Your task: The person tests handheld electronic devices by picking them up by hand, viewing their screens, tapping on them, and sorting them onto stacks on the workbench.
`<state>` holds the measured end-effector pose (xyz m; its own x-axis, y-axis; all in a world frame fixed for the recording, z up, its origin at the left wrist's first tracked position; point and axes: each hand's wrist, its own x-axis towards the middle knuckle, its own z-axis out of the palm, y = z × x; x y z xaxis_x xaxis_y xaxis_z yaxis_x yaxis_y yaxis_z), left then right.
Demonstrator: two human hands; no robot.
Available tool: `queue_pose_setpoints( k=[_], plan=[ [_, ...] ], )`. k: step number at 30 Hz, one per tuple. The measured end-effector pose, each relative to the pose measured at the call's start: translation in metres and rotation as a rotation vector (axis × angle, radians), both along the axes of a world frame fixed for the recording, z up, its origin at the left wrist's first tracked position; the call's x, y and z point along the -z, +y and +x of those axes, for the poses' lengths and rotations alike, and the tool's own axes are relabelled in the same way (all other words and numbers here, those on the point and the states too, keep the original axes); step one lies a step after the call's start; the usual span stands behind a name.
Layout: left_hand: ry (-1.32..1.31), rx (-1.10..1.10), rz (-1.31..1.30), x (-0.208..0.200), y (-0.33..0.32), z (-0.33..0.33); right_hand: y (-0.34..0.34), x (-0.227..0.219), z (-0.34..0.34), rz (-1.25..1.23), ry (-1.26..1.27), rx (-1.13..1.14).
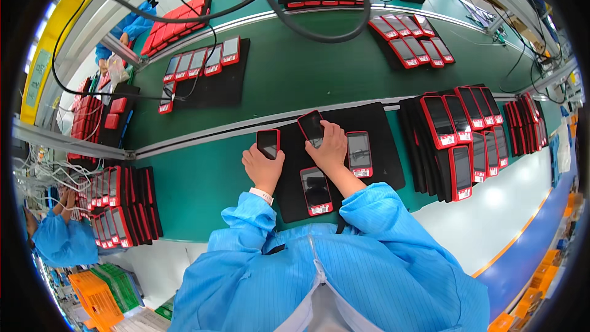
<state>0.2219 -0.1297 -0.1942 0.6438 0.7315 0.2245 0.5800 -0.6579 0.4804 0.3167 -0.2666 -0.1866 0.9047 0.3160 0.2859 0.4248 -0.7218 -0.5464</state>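
Note:
My left hand [264, 166] is closed round the lower part of a red-framed handheld device [268, 140] with a dark screen, at the left edge of a black mat [381, 120]. Closed on a similar red-framed device [311, 124], my right hand [330, 147] has its fingers over the right edge; this one is tilted at the mat's far side. Two more such devices lie on the mat, screens up: one [359, 150] to the right of my right hand, another [316, 189] nearer my body. Both carry white labels at their near ends.
Stacks of black trays with red devices [455, 117] stand at the right, and others [110, 209] at the left. Beyond a metal rail lies a green belt [295, 74] bearing two mats of devices. Black cables [319, 37] hang overhead. Co-workers' hands show at the far side and left.

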Motion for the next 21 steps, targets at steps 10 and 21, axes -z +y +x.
queue_pose_setpoints(
  k=[10,21],
  plan=[
    [0.058,0.063,0.007,-0.011,-0.005,0.006,-0.001,0.000,-0.002,0.096,-0.001,-0.043],
    [0.148,0.088,0.077,-0.011,-0.012,0.004,-0.005,0.004,-0.002,0.093,-0.010,-0.027]
  ],
)
